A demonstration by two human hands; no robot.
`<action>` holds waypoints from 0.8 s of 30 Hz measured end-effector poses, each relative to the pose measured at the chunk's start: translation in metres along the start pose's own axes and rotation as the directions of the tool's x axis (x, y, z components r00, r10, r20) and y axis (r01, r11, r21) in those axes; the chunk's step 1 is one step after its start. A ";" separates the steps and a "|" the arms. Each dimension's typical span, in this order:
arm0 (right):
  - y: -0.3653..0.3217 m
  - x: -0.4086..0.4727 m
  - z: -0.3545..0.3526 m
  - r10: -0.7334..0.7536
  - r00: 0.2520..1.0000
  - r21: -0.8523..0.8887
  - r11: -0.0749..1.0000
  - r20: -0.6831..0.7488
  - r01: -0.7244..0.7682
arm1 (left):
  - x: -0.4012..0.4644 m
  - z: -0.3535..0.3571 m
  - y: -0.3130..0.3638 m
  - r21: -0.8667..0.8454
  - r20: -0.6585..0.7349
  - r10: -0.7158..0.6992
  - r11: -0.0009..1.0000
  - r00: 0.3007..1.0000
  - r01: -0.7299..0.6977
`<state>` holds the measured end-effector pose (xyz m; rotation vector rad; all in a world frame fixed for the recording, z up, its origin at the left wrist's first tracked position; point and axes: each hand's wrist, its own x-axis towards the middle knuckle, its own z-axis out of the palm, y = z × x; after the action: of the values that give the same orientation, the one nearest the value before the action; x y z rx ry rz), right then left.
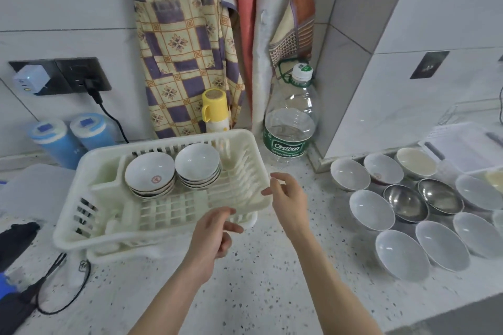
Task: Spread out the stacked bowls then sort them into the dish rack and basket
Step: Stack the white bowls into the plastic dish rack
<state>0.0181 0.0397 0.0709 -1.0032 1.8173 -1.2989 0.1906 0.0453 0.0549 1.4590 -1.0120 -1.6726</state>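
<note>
Head view: a water bottle stands far behind the rack, at the foot of a tiled pillar; a yellow-capped flask stands just behind the rack's far rim. Two blue canisters sit far left under a wall socket with a black cable. Patterned cloth hangs on the far wall.

Both hands are empty, fingers loosely curled. The left hand hovers over the rack's near right corner; the right hand is just right of the rack's right rim. Two stacks of small bowls lean in the rack's far part, apart from both hands. Loose bowls, white ones and two steel ones, lie spread out to the right, well apart from the hands. A white tray lies beyond them.

All rests on a speckled counter before white tiled walls.
</note>
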 end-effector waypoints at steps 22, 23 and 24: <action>0.114 0.057 -0.295 0.245 0.950 -0.042 0.965 -0.195 -0.257 | -0.023 0.292 -0.106 0.427 0.312 -0.383 0.874 0.870 0.232; 0.117 0.058 -0.298 0.257 0.950 -0.040 0.963 -0.180 -0.268 | -0.022 0.296 -0.109 0.425 0.318 -0.379 0.876 0.869 0.226; 0.120 0.060 -0.301 0.266 0.950 -0.042 0.960 -0.165 -0.276 | -0.022 0.299 -0.111 0.428 0.311 -0.380 0.875 0.871 0.229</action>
<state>-0.2921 0.1428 0.0323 -0.6678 2.0462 -1.1834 -0.1034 0.1504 -0.0143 1.6396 -1.4435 -2.1503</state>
